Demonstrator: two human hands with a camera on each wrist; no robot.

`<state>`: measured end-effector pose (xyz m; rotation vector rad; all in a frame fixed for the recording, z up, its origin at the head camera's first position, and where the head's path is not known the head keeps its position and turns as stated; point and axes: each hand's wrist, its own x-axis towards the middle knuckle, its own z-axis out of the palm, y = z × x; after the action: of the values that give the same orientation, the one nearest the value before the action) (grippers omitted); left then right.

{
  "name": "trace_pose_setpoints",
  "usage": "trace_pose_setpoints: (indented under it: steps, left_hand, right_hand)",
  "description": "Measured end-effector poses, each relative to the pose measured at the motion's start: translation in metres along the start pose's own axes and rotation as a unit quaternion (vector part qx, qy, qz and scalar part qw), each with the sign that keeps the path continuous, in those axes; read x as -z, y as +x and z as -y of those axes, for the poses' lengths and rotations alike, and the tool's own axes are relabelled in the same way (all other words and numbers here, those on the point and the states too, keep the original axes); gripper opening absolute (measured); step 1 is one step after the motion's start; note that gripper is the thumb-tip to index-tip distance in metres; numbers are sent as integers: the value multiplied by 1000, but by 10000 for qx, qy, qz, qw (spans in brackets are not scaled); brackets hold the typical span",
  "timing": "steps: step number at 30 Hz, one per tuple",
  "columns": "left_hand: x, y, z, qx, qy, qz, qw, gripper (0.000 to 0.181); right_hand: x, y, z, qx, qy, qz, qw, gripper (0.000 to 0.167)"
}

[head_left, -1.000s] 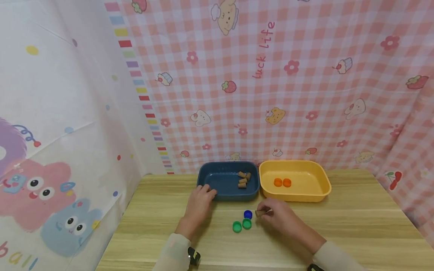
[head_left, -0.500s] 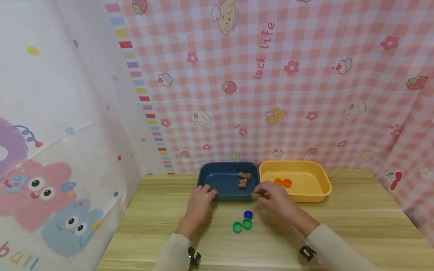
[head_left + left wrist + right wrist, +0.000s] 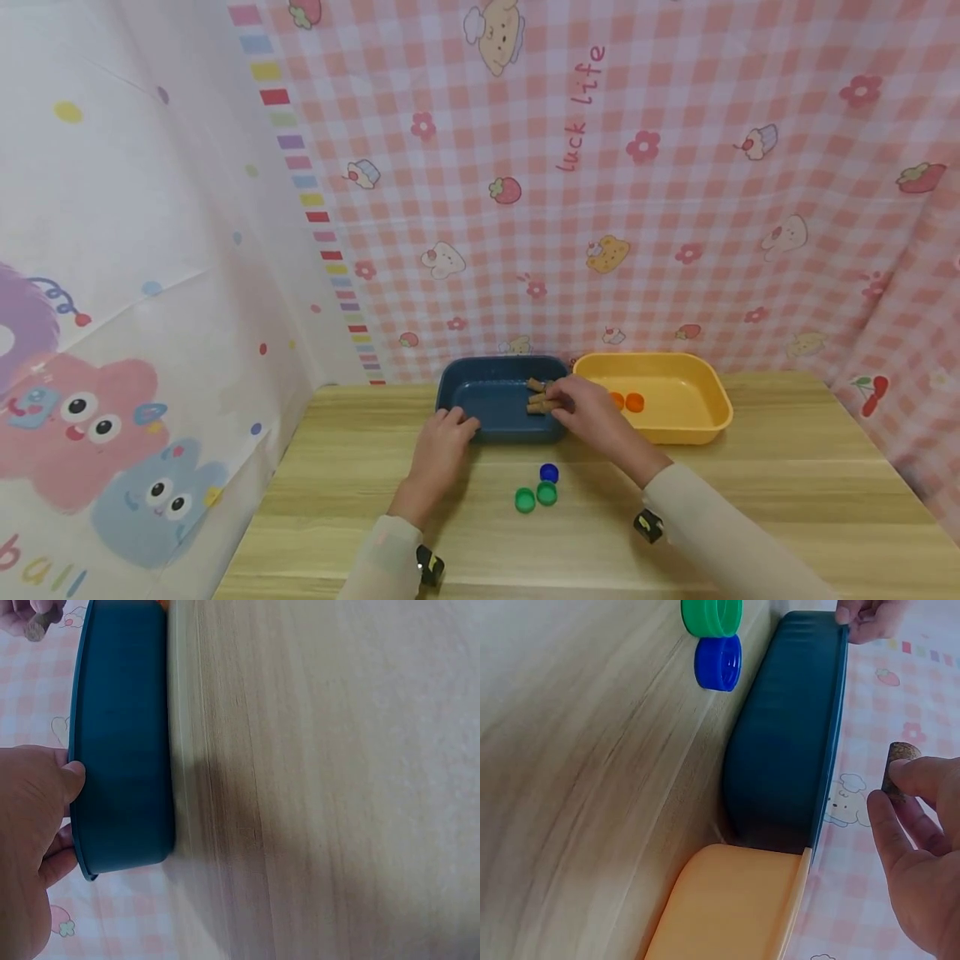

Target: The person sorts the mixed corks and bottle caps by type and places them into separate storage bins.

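Observation:
My left hand grips the near left rim of a dark blue rectangular bin, its thumb on the outer side. Between thumb and fingertips my right hand pinches a short brown cork, held up over the bin's right end. Several corks lie inside there, partly covered by the right hand in the head view. On the table in front of the bin sit a blue bottle cap and two green bottle caps, close together.
A yellow bin stands against the right side of the blue one, with two orange caps in it. Both bins are near the back edge of the wooden table. A pink checked cloth hangs behind.
My right hand has carried the cork from beside the blue cap, up and forward, to over the blue bin's right end. The left hand stays on the rim.

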<state>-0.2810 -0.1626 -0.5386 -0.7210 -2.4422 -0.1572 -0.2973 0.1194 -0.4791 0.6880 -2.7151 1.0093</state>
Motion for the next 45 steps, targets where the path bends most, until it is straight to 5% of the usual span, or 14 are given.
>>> trace_pose_setpoints:
  steps: [13,45]
  left_hand:
    - [1,-2,0,121,-42,130,9998,19]
    - [4,-1,-4,425,-41,432,9982,24]
  right_hand:
    - [-3,24,-4,362,-159,9,9992,17]
    - [-20,50,-14,6,-432,902,9950,17]
